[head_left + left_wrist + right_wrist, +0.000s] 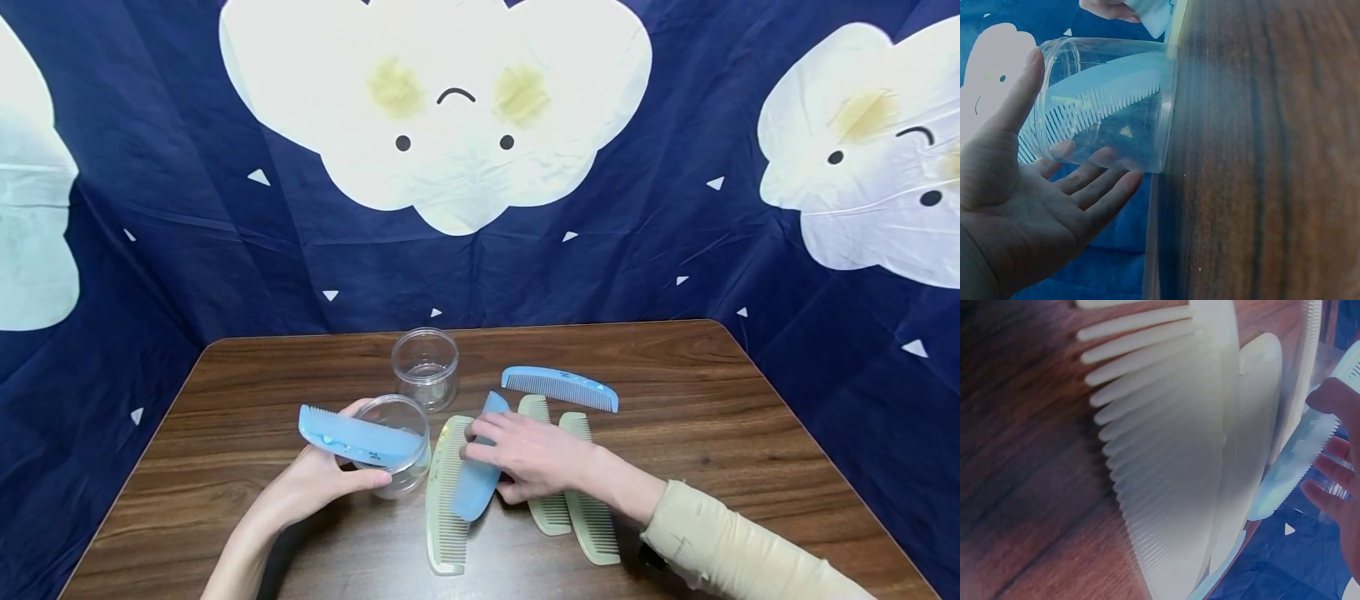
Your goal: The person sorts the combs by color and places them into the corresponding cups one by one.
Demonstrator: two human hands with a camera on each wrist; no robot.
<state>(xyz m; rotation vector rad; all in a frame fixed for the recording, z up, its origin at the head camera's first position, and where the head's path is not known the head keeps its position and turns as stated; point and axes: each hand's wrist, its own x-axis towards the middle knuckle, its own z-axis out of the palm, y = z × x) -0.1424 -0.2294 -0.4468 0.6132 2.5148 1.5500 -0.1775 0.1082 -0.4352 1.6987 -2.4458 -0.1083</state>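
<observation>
My left hand (pixel 318 487) grips a clear plastic jar (pixel 396 488) near the middle of the table, thumb in front and fingers around the far side. A blue comb (pixel 348 433) leans in that jar, its end sticking out past the rim to the left. In the left wrist view the comb's teeth show through the jar wall (pixel 1116 147). My right hand (pixel 536 454) pinches a second blue comb (pixel 474 492), tilted above a pale green comb (pixel 446 508). The right wrist view shows this blue comb (pixel 1291 469) between thumb and fingers.
Another clear jar (pixel 425 367) stands upright behind the held one. Two pale green combs (pixel 551 512) lie partly under my right hand and forearm. A blue comb (pixel 558 385) lies farther back on the wooden table (pixel 675 392). Dark blue cloth (pixel 472 283) hangs behind.
</observation>
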